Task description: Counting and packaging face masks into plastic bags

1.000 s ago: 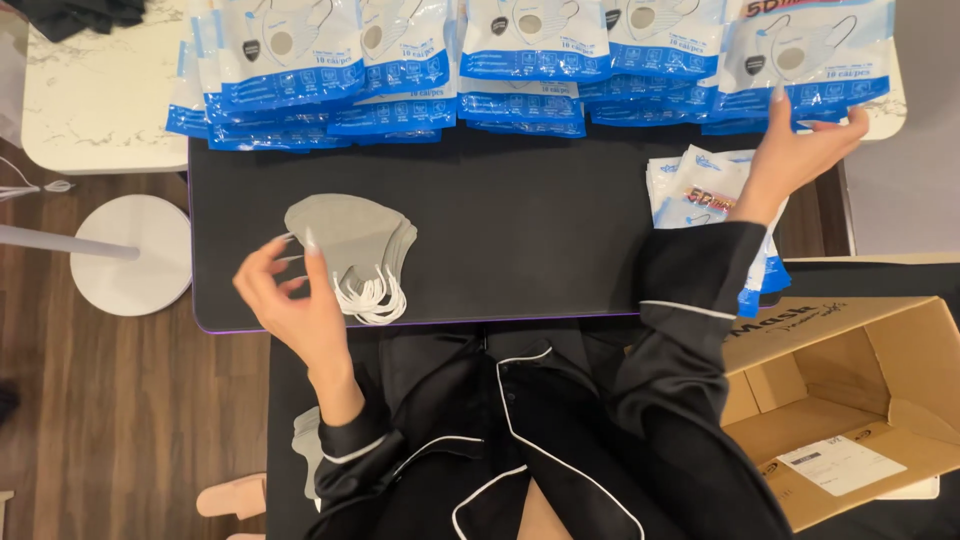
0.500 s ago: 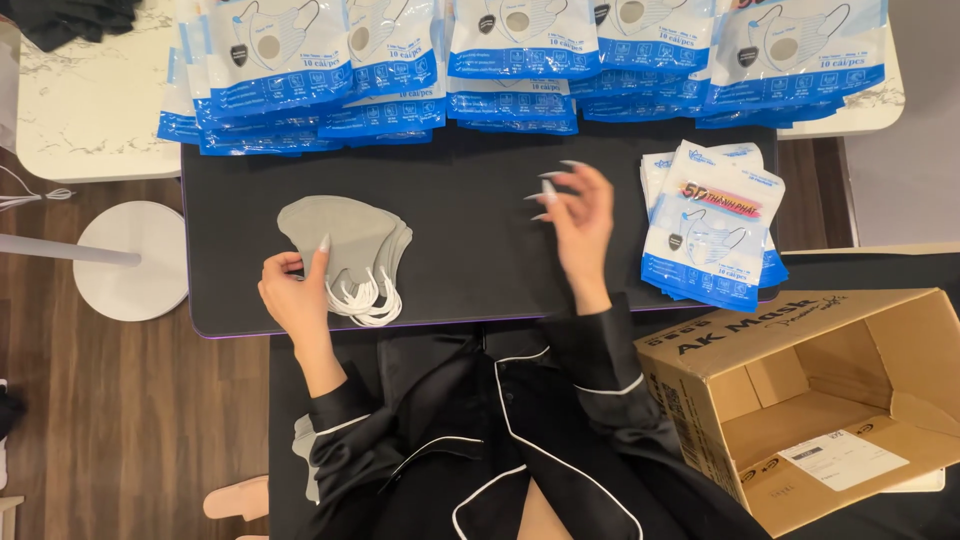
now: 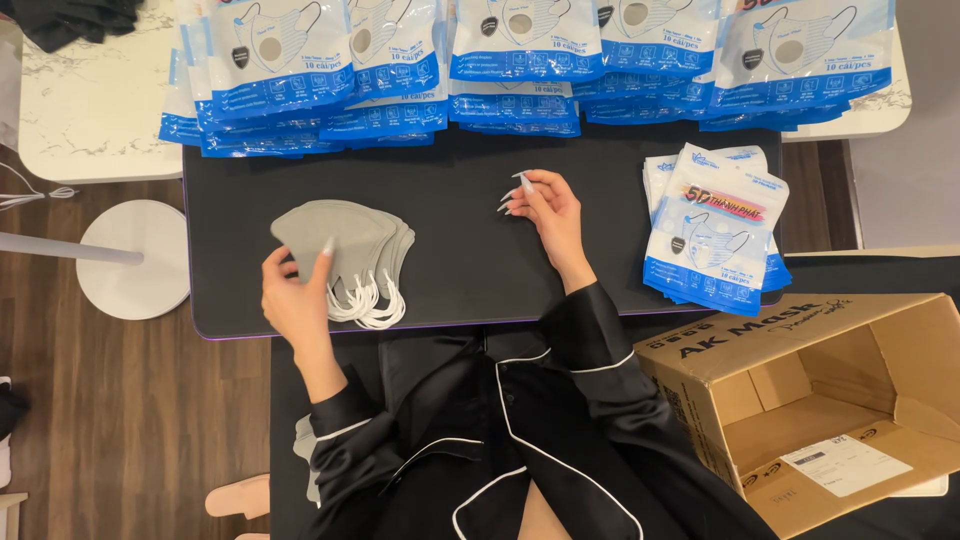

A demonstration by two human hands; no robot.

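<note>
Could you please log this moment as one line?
left hand: on grey masks | right hand: empty, over black mat | packets: right
</note>
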